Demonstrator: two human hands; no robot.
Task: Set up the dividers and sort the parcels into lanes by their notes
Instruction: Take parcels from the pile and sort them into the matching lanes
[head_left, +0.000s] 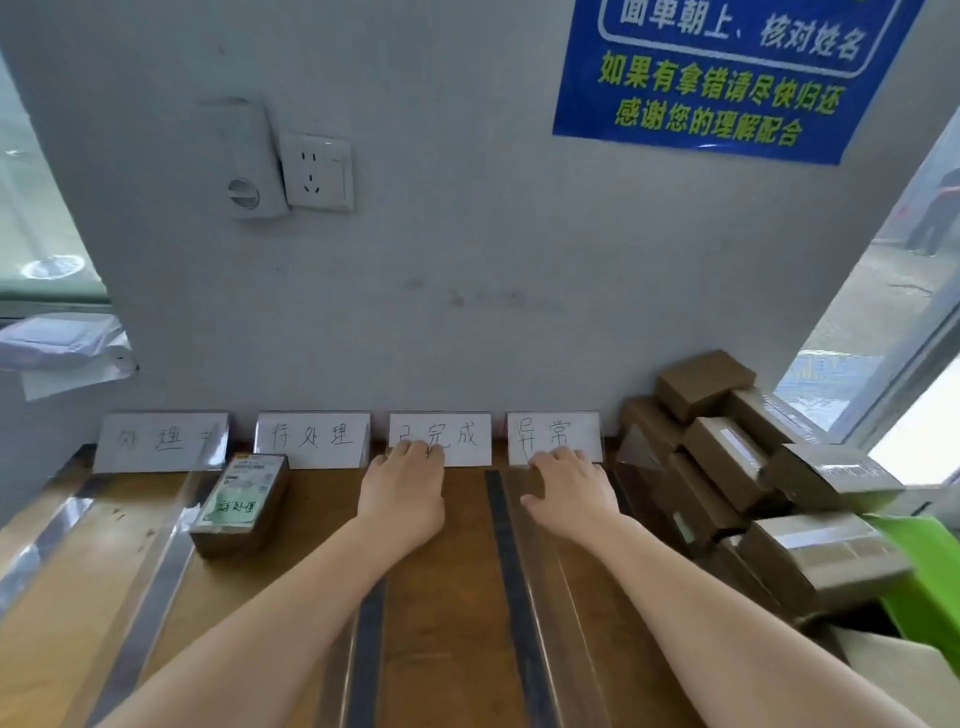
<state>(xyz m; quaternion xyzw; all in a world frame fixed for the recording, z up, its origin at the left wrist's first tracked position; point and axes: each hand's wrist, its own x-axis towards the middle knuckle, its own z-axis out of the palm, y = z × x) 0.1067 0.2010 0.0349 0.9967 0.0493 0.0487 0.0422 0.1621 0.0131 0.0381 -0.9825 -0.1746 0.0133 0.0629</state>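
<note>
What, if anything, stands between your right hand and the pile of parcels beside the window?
Nothing visible does. The right hand rests at the rightmost sign card, and the pile of parcels begins just to its right, with nothing seen in the gap.

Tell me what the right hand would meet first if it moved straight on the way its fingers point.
The white label card standing against the wall. The right hand has its fingertips at the card's lower edge; whether they touch it is unclear.
</note>
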